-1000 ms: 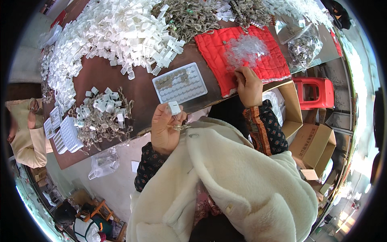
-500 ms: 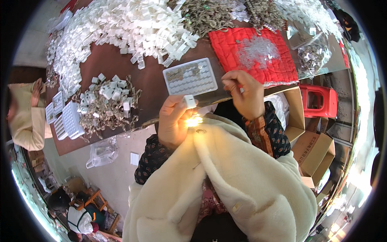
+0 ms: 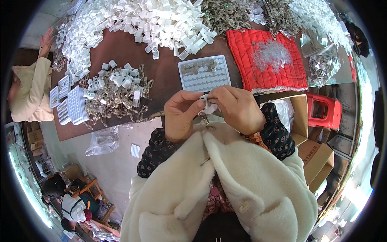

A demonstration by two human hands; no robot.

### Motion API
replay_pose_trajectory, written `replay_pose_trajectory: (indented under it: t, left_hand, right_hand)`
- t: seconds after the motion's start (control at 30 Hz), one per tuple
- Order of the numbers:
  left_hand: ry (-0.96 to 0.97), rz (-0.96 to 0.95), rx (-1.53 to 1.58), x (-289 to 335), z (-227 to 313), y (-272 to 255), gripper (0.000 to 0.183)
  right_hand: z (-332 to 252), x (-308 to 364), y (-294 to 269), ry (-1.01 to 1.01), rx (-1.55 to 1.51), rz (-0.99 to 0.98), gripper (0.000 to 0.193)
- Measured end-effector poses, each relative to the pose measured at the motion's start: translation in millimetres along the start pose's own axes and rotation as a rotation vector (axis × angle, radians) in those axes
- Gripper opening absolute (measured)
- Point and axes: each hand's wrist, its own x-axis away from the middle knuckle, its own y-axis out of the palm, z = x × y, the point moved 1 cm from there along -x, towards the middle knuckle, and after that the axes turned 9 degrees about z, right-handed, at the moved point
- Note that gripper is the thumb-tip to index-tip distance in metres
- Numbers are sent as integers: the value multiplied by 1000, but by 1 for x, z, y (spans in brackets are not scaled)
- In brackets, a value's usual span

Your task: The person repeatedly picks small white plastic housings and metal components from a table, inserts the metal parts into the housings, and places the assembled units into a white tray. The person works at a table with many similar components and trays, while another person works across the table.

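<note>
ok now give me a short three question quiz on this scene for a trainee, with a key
1. True or false: only one hand is touching the small white piece.
2. What lies heaped on the red quilted cloth?
3. Pick one: the grey discs in the white tray sit toward which side of it, as seen by the person?
a) near
b) far

Key:
1. False: the left hand and the right hand are both on the small white piece.
2. Clear plastic pieces.
3. b
</note>
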Motion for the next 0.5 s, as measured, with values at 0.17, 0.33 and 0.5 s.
replay_pose_trajectory:
  t: [0.17,0.33,0.5]
  left_hand:
    - [-99,-52,57,-1,8,-6,18]
    - [-153,-70,9,-3,11,-8,18]
    - [-93,-68,40,-4,12,-10,16]
  right_hand:
    - [3,-3,-3,395,-386,-85,10]
    - [7,-5,-3,433,-453,-146,9]
    - [10,-5,4,445,-560,-83,10]
